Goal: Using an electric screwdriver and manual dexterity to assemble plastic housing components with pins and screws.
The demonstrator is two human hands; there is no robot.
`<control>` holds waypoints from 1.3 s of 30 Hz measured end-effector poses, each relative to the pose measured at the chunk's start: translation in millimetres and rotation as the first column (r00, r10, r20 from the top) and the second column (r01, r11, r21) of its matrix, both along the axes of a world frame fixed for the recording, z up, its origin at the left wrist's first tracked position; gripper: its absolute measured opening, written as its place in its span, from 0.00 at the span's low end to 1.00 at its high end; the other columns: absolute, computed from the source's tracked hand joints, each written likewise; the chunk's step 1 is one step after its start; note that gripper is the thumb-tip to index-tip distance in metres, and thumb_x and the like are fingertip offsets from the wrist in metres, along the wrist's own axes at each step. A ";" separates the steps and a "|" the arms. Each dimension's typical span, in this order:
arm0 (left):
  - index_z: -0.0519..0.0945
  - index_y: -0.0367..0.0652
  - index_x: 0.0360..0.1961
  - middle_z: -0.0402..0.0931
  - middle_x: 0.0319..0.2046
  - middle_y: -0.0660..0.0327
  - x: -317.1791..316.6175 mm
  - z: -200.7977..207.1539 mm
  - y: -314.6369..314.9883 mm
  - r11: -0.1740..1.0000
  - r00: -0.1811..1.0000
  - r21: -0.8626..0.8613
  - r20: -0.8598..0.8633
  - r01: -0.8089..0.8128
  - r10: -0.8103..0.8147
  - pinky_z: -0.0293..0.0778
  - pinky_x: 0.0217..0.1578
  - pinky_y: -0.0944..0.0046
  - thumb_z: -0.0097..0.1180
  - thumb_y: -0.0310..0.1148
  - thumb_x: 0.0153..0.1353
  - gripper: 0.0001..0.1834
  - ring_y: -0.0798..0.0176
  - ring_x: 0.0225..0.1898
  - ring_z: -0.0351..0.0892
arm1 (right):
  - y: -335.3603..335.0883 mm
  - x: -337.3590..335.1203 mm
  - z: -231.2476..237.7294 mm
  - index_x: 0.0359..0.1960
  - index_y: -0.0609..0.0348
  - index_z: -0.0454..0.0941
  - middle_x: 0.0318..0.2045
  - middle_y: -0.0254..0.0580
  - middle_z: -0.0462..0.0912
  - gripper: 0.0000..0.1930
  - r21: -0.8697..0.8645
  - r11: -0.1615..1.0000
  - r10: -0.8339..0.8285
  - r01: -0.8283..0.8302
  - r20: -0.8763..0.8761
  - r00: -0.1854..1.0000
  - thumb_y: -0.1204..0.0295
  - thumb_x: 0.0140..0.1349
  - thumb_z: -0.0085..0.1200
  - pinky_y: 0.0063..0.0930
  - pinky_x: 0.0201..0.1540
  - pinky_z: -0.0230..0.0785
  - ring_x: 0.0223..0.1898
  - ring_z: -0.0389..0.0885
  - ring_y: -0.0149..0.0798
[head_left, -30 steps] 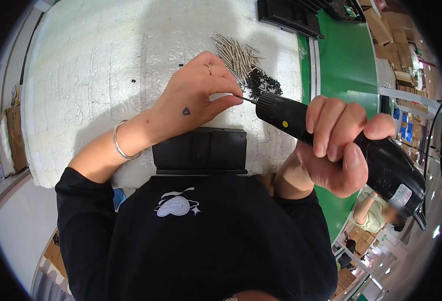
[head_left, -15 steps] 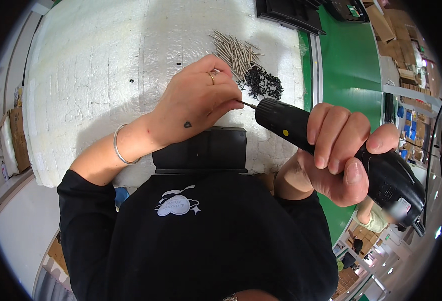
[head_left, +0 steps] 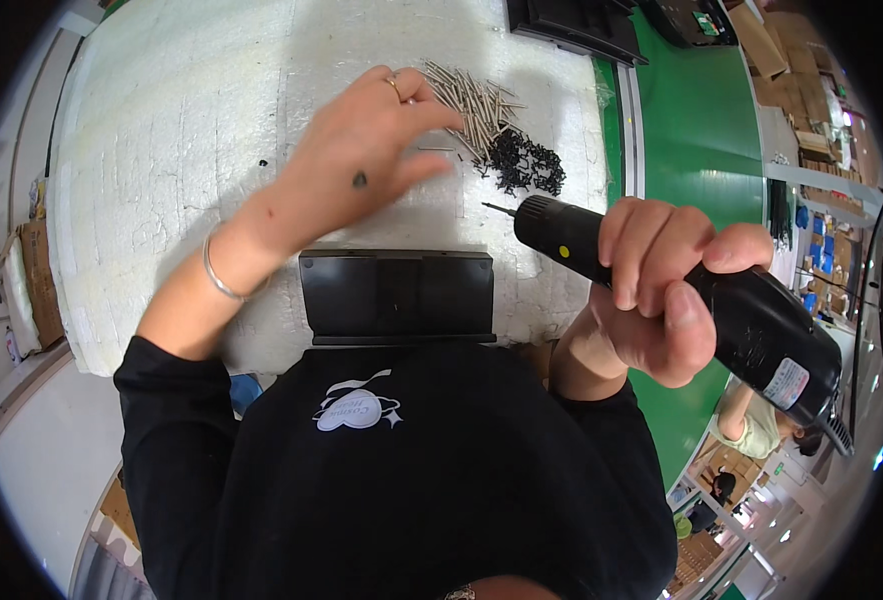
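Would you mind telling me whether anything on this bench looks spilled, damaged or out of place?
Nothing looks damaged. The long screws and small black screws lie in loose heaps on the white foam mat, with a few strays nearby. The black part lies square.

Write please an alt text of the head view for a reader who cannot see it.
A person's right hand holds a black electric screwdriver above a white foam-covered table. The left hand, fingers spread, reaches toward a pile of long metal screws and small black screws; a black plastic part lies below.
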State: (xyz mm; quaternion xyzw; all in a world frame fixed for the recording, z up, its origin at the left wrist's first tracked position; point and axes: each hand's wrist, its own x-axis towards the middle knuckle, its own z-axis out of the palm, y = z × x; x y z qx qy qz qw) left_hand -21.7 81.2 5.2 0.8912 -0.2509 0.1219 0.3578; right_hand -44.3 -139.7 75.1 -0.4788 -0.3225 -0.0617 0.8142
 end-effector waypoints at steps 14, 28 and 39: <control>0.75 0.36 0.18 0.76 0.20 0.49 5.3 -0.6 15.1 0.949 0.973 0.237 -0.149 0.207 -0.175 0.74 0.26 0.52 0.57 0.23 0.47 0.05 0.43 0.25 0.78 | 0.1 -6.4 8.3 0.45 0.53 0.64 0.19 0.28 0.67 0.14 -0.115 0.991 0.071 -0.067 0.033 0.997 0.74 0.57 0.48 0.25 0.30 0.61 0.19 0.66 0.26; 0.85 0.40 0.30 0.81 0.29 0.61 -105.8 -13.3 26.3 0.972 0.979 -0.198 -0.185 -0.126 0.089 0.76 0.31 0.63 0.68 0.21 0.45 0.09 0.60 0.31 0.78 | 31.3 -22.4 -8.8 0.40 0.49 0.62 0.17 0.27 0.72 0.17 -0.162 0.958 0.244 -0.237 0.024 0.970 0.76 0.55 0.58 0.20 0.22 0.68 0.15 0.71 0.25; 0.83 0.38 0.32 0.79 0.31 0.60 -109.2 -13.9 23.6 0.992 0.997 -0.115 -0.058 -0.061 0.055 0.76 0.31 0.62 0.66 0.18 0.40 0.14 0.56 0.32 0.77 | 37.1 -23.7 -13.1 0.40 0.50 0.61 0.17 0.28 0.72 0.17 -0.175 0.950 0.265 -0.258 0.018 0.964 0.77 0.52 0.54 0.23 0.24 0.70 0.15 0.71 0.26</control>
